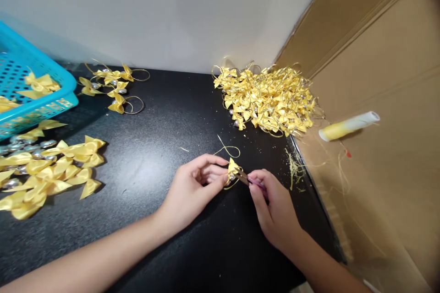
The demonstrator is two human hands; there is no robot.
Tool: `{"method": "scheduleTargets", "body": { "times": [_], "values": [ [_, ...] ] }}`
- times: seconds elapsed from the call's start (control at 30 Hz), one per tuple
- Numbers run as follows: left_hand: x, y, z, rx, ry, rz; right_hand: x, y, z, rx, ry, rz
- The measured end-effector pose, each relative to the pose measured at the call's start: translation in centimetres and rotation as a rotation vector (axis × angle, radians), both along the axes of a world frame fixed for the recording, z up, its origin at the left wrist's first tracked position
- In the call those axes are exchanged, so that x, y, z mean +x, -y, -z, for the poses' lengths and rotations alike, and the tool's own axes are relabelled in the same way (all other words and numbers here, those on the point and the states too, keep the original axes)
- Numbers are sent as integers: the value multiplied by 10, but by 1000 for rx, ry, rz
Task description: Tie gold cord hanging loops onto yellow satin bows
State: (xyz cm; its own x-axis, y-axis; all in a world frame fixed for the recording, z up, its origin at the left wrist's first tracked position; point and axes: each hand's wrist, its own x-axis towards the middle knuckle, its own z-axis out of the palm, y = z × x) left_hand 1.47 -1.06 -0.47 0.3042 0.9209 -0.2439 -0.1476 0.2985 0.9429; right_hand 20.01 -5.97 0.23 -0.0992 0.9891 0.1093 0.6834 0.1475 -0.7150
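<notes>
Black table, my left hand has a bow fingertip-pinched, and my right hand, closed round scissors, points them 10 o'clock at it.

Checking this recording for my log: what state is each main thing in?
Left hand: pinching yellow bow
Yellow bow: held
Right hand: gripping cutter
Cutter: blades at bow
Blue basket: upright, bows inside
Far bow pile: heaped
Left bow pile: loosely spread
Thread clippings: scattered
Pale tube: on its side
</notes>
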Motion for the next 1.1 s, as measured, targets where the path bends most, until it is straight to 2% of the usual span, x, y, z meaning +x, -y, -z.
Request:
{"method": "scheduleTargets", "body": {
  "times": [0.3,0.8,0.93,1.0,1.1],
  "values": [
    [1,1,1,-1,10,6,-2,-2,1,4,-8,-2],
    [1,1,3,1,-41,17,0,-3,-2,28,0,95],
    [1,0,2,-1,-29,-5,39,-6,0,153,67,338],
    [1,0,2,9,-28,-9,71,-7,2,127,195,464],
    [2,-1,2,8,-36,-16,119,-4,9,182,460,534]
  ]
}}
